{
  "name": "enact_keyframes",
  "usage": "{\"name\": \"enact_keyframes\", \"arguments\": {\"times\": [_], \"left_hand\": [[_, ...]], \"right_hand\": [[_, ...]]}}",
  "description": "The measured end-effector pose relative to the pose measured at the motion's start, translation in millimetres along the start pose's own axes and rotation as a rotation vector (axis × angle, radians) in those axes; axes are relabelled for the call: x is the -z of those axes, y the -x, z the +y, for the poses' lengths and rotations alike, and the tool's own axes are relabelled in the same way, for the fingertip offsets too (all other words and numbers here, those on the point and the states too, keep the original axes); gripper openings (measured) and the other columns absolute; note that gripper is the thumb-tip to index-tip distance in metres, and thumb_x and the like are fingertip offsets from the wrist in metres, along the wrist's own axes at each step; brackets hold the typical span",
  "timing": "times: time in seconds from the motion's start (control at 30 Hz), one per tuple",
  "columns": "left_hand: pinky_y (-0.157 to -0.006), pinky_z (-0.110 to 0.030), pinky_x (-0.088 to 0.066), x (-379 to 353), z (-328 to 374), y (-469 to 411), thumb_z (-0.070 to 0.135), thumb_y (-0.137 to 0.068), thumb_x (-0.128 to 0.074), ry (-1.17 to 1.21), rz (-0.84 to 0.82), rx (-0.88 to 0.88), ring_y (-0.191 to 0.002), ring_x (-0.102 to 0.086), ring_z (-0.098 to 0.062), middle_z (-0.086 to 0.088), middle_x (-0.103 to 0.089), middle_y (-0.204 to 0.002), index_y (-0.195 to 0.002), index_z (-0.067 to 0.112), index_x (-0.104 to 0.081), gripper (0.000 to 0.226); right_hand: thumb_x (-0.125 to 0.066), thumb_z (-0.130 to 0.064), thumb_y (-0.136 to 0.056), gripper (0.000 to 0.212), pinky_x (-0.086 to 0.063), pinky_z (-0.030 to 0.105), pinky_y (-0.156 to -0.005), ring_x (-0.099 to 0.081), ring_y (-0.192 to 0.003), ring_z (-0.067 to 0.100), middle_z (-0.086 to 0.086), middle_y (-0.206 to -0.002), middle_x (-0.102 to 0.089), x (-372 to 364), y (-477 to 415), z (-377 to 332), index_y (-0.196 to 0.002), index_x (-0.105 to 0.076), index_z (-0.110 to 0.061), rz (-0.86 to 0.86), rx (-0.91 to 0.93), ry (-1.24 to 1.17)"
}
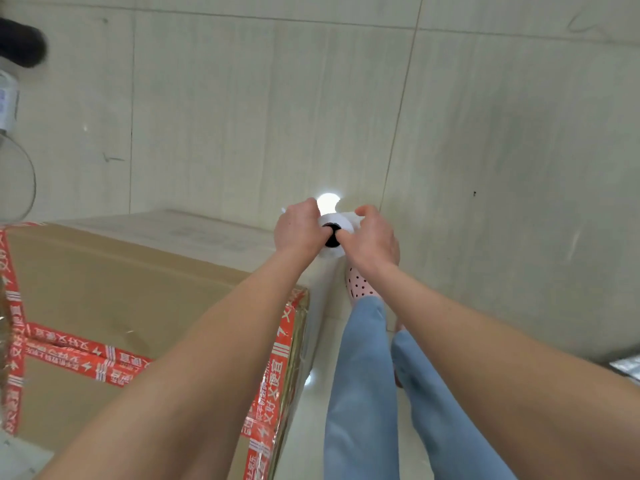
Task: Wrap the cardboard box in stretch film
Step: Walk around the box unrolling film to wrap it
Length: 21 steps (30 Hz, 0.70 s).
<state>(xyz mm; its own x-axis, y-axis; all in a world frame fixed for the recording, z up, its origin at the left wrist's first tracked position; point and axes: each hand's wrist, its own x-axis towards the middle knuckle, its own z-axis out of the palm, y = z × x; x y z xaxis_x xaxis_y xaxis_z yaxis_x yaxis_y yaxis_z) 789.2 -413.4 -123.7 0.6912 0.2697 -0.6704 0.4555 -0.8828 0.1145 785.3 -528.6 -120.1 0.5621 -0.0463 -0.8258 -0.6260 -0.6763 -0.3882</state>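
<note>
A large brown cardboard box [114,282] with red printed tape along its seams stands on the floor at the lower left. Glossy film [294,344] shows on its right side. Just past the box's far right corner I hold a white roll of stretch film [341,221] upright, its dark core hole facing me. My left hand [298,226] grips the roll from the left, thumb at the core. From the right, my right hand [375,240] grips the roll, thumb at the core too. Most of the roll is hidden beneath my hands.
My legs in blue trousers [367,375] and a pink dotted shoe [358,284] stand right of the box. Pale tiled floor [485,133] stretches ahead and to the right. A dark object [20,39] and a wire ring [24,174] lie at the left edge.
</note>
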Motion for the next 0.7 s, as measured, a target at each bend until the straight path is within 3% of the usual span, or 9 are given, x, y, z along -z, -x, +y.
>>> {"name": "enact_keyframes", "arguments": {"times": [0.1,0.23,0.3,0.43,0.57,0.7], "left_hand": [[-0.057,-0.031,-0.042,5.3,-13.7,-8.6,0.025,-0.077,-0.061,0.189,0.002,0.180,-0.078,-0.064,-0.028,-0.007,-0.065,-0.081,-0.079,0.011,-0.053,0.016],[-0.064,-0.034,-0.053,8.5,-26.5,-16.3,0.033,-0.074,-0.059,0.242,-0.038,0.262,-0.076,-0.066,-0.027,-0.006,-0.068,-0.079,-0.073,0.015,-0.049,0.021],[-0.060,-0.032,-0.045,11.9,-27.7,-20.4,0.032,-0.078,-0.061,0.176,-0.041,0.214,-0.079,-0.061,-0.027,-0.004,-0.063,-0.086,-0.086,0.013,-0.050,0.023],[-0.062,-0.031,-0.035,20.7,-21.2,-29.1,0.015,-0.082,-0.057,-0.036,0.043,-0.124,-0.084,-0.052,-0.025,-0.005,-0.053,-0.105,-0.113,0.014,-0.049,0.031],[-0.060,-0.034,-0.038,30.5,-18.5,-41.7,0.008,-0.079,-0.054,-0.067,0.035,-0.205,-0.080,-0.055,-0.030,-0.008,-0.058,-0.095,-0.096,0.011,-0.054,0.017],[-0.058,-0.032,-0.039,35.0,-17.0,-44.8,0.014,-0.077,-0.056,0.081,0.033,-0.049,-0.073,-0.054,-0.026,-0.004,-0.060,-0.083,-0.082,0.014,-0.050,0.008]], "right_hand": [[-0.062,-0.034,-0.082,0.059,-0.041,0.029,-0.078,-0.055,-0.094,0.026,0.003,-0.112,-0.055,-4.8,-5.3,-18.7,-0.134,-0.038,-0.019,-0.040,-0.069,-0.085],[-0.061,-0.027,-0.083,0.043,-0.044,0.028,-0.075,-0.056,-0.087,0.023,0.000,-0.105,-0.054,-11.2,-15.5,-39.8,-0.122,-0.048,-0.017,-0.045,-0.071,-0.117],[-0.062,-0.025,-0.084,0.039,-0.038,0.026,-0.072,-0.049,-0.086,0.022,0.001,-0.101,-0.052,-11.4,-18.5,-47.0,-0.121,-0.051,-0.018,-0.055,-0.045,-0.078],[-0.063,-0.025,-0.083,0.035,-0.039,0.027,-0.072,-0.049,-0.085,0.021,-0.001,-0.093,-0.050,-10.9,-20.3,-53.3,-0.115,-0.052,-0.017,-0.075,-0.017,-0.039],[-0.061,-0.027,-0.082,0.033,-0.038,0.027,-0.068,-0.054,-0.084,0.023,0.001,-0.095,-0.059,-7.7,-23.8,-58.3,-0.114,-0.053,-0.022,-0.072,-0.016,0.027],[-0.059,-0.029,-0.080,0.031,-0.037,0.028,-0.068,-0.053,-0.082,0.023,0.000,-0.095,-0.060,-2.2,-25.7,-70.4,-0.110,-0.053,-0.025,-0.010,-0.007,0.176]]}}
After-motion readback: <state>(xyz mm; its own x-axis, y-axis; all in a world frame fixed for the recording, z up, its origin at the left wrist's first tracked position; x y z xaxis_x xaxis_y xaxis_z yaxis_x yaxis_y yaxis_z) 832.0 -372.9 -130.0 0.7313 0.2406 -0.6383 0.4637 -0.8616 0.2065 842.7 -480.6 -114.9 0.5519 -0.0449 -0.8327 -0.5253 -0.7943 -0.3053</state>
